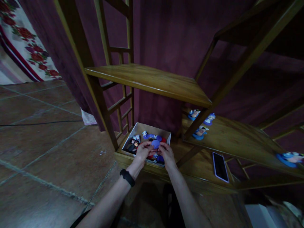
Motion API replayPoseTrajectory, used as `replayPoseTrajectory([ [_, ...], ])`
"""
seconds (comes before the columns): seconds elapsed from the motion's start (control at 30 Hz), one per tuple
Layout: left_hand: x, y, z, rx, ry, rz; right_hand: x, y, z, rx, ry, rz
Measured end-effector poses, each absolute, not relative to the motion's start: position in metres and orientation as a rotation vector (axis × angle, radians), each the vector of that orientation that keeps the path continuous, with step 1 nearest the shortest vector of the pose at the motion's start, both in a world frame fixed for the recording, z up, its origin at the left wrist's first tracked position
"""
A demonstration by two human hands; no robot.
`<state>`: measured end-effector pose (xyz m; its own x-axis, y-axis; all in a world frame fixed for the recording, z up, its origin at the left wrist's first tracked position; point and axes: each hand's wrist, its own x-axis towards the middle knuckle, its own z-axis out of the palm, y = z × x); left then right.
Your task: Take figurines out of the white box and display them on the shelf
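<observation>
Between my two hands, above an open white box [167, 136], is a figurine with a round purple base [155, 144]; the base faces me and hides most of the rest. My left hand [143, 151] pinches it from the left, a dark band around that wrist. From the right, the fingers of my right hand [167, 152] close on the same base. Inside the box lie several small figurines, among them a black and red one [136, 144] and a white and blue one [136, 138]. My hands cover part of the box's contents.
The box stands on the bottom board of a wooden shelf unit [147, 77]. Figurines on blue or purple bases, such as one figurine [199, 132], stand on the right-hand shelf [235, 136]. A phone [220, 167] lies on the lower board. A cable [42, 123] crosses the tiled floor.
</observation>
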<state>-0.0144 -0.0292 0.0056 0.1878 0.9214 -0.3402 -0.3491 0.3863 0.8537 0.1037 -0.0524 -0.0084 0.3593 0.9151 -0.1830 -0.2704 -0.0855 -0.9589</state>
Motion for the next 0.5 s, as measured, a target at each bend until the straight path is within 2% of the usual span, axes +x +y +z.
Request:
replayPoseTrajectory([
  [0.5,-0.01,-0.034,0.005,0.714,0.989,0.928,0.116,-0.049,-0.004,-1.319,-0.809,1.069],
])
